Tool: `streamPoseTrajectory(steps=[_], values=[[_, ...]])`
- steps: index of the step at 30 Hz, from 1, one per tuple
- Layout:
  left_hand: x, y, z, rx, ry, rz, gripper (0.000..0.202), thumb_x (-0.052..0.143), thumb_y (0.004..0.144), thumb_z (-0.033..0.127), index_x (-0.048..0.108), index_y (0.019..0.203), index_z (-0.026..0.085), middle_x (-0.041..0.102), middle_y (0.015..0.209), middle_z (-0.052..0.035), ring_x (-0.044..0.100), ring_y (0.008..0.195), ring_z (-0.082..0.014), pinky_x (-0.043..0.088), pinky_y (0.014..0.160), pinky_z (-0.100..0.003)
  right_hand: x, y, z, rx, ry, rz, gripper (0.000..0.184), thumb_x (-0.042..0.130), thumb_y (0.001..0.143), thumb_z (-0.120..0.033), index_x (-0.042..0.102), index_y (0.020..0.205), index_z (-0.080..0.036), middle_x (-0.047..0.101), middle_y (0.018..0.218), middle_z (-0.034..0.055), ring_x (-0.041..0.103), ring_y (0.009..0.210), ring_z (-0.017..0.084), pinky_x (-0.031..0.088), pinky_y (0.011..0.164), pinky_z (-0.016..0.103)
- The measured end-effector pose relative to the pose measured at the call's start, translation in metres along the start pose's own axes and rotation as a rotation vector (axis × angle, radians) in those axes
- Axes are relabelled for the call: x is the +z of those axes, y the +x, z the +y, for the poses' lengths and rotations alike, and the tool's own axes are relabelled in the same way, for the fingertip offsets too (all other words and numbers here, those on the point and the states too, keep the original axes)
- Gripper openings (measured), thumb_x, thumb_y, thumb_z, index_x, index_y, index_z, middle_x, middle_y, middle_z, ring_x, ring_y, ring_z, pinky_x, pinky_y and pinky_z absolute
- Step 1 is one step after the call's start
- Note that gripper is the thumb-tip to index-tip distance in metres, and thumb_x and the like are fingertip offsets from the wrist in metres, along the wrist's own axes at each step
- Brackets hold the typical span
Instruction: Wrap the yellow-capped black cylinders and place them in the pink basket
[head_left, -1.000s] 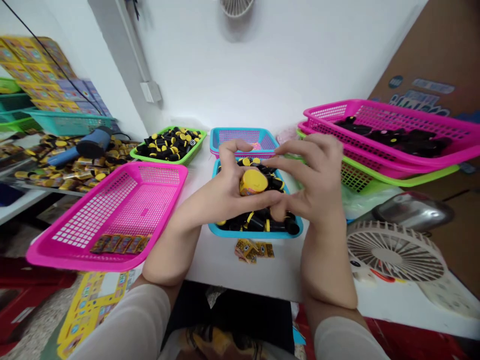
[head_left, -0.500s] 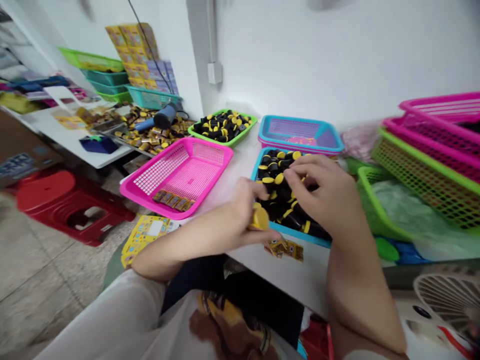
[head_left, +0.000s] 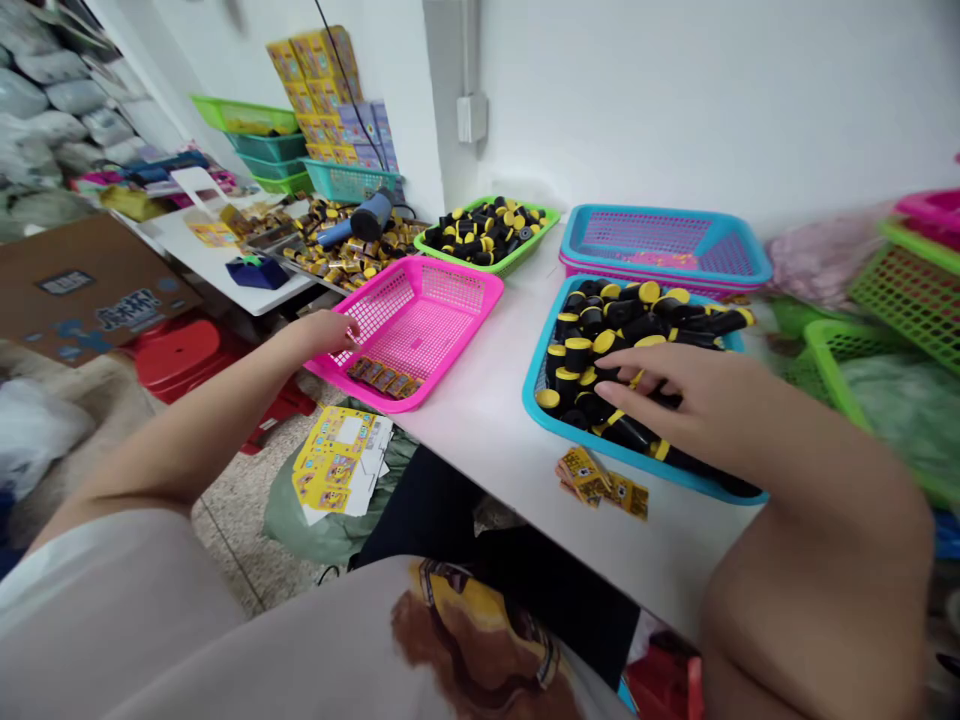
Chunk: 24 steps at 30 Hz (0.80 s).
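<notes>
My left hand (head_left: 330,332) is over the left rim of the pink basket (head_left: 469,330), its fingers curled inward; what they hold, if anything, is hidden. Beside it, a row of small brown-and-yellow wrapped pieces (head_left: 385,377) lies along the basket's near side. My right hand (head_left: 675,385) reaches over the blue basket (head_left: 534,395), which is full of black cylindrical containers with yellow caps (head_left: 579,352). Its thumb and forefinger are apart, close above the containers, and I see nothing held in them. Several printed yellow-brown labels (head_left: 589,475) lie on the table in front of the blue basket.
A green basket (head_left: 517,262) of similar containers stands behind the pink one. Stacked blue and pink baskets (head_left: 754,262) are at the back. Green baskets (head_left: 832,370) crowd the right. A flattened yellow carton (head_left: 337,455) lies low on the left, near a red stool (head_left: 180,355).
My left hand has moved left from before the blue basket, where it held a yellow-capped piece, to the pink basket. My right hand's fingers have spread over the containers. The view has shifted left.
</notes>
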<state>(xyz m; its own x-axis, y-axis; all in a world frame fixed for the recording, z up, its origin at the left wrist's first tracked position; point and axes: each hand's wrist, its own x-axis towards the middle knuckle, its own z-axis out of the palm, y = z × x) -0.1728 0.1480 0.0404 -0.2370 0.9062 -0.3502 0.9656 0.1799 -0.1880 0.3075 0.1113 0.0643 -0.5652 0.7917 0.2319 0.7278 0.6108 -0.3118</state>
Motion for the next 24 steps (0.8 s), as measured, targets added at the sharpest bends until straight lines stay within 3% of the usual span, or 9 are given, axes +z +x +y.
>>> streamPoseTrajectory(steps=[3,7,13,17,21,24], values=[[0.008,0.013,0.0,0.042,0.033,-0.097,0.023,0.073,0.099,0.037,0.078,0.109,0.017,0.082,0.111,-0.0077,0.075,0.111,-0.0249,0.056,0.101,-0.035,0.004,-0.002,0.01,0.012,-0.046,-0.016,0.053,0.051,0.1,-0.061,0.078,0.124,-0.023,0.082,0.097,0.0122,0.075,0.079,0.032,0.056,0.072,0.047],[0.017,0.022,-0.003,0.059,0.087,-0.135,0.036,0.071,0.103,0.042,0.07,0.127,0.015,0.072,0.131,-0.0103,0.071,0.118,-0.0257,0.062,0.103,-0.049,0.001,-0.006,0.019,0.032,-0.099,0.0,0.053,0.051,0.1,-0.063,0.078,0.126,-0.025,0.081,0.094,0.012,0.074,0.077,0.031,0.054,0.069,0.045],[0.025,0.02,-0.008,0.09,0.148,-0.154,0.041,0.071,0.103,0.042,0.067,0.134,0.016,0.07,0.134,-0.0106,0.07,0.12,-0.0271,0.063,0.103,-0.048,-0.011,-0.007,0.013,0.066,-0.119,-0.081,0.054,0.047,0.102,-0.06,0.077,0.129,-0.024,0.082,0.097,0.0107,0.075,0.08,0.031,0.055,0.072,0.044],[0.023,0.014,0.002,0.094,0.154,-0.146,0.039,0.071,0.103,0.041,0.067,0.133,0.016,0.07,0.134,-0.0112,0.071,0.118,-0.0255,0.064,0.101,-0.048,-0.008,0.001,0.005,0.033,-0.167,-0.144,0.047,0.049,0.103,-0.048,0.076,0.129,-0.021,0.082,0.121,0.0137,0.077,0.105,0.034,0.059,0.091,0.048],[0.009,-0.004,0.02,0.058,0.144,-0.046,0.036,0.072,0.103,0.041,0.069,0.129,0.015,0.072,0.128,-0.0097,0.073,0.111,-0.0228,0.065,0.096,-0.044,0.015,0.022,0.0,0.032,-0.268,-0.073,0.054,0.049,0.105,-0.04,0.063,0.151,-0.016,0.074,0.138,0.02,0.067,0.126,0.04,0.055,0.102,0.053],[-0.004,-0.036,0.041,0.043,0.152,0.162,0.033,0.062,0.108,0.029,0.065,0.136,0.012,0.075,0.118,-0.0122,0.075,0.101,-0.0222,0.066,0.091,-0.043,0.04,0.04,-0.001,0.143,-0.305,0.01,0.061,0.05,0.105,-0.037,0.05,0.161,-0.012,0.069,0.145,0.0237,0.058,0.132,0.043,0.051,0.103,0.058]])
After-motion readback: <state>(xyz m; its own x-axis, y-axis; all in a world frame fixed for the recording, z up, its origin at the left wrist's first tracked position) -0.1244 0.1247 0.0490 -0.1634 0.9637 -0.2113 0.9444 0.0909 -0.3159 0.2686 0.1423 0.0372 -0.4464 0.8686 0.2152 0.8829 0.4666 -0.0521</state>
